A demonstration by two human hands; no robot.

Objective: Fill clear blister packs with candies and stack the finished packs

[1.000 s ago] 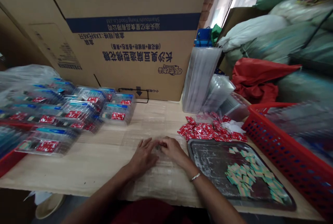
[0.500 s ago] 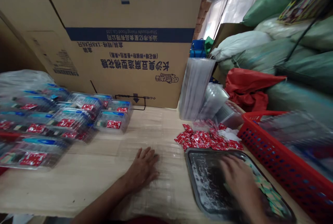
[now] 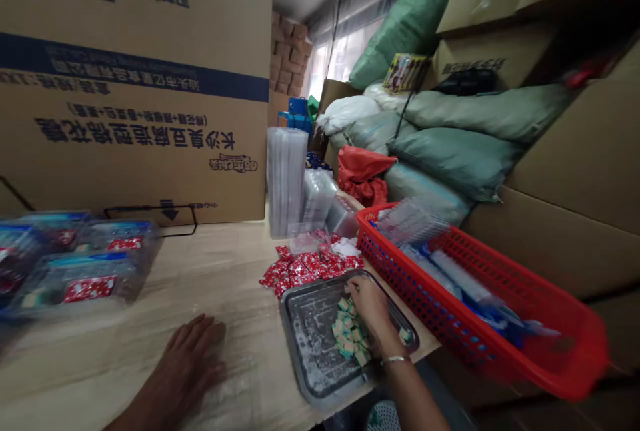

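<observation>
Right hand (image 3: 367, 303), lower middle of frame: fingers curled and bunched together, tips down in a pile of small pale green-and-cream packets (image 3: 350, 332). Can't tell if a packet is pinched between them; the hand hides that. Metal bangle (image 3: 395, 359) on that wrist.

Left hand (image 3: 187, 364), lower left: flat on the wooden table (image 3: 150, 284), fingers apart and extended, holding nothing.

Packets lie loose in a heap on the right half of a grey metal tray (image 3: 306, 344), with white residue on its bare left half. One more packet sits apart from the heap, near the tray's right rim.

Just above the tray, a spread of small red sachets (image 3: 305, 271) lies on the table, with a white scrap (image 3: 346, 247) at its right end.

Right of the tray, touching or nearly touching it, is a red perforated plastic basket (image 3: 425, 311). It holds clear plastic trays (image 3: 411, 221) and blue-and-white packs (image 3: 450, 277).

Behind the sachets stands a tall stack of clear plastic trays (image 3: 286, 181). Filled clear packs with red labels (image 3: 85, 287) sit at left edge of the table.

Background: large cardboard carton (image 3: 135, 84) upper left, green sacks (image 3: 450, 154) upper right, red bag (image 3: 360, 174) in front of them.
</observation>
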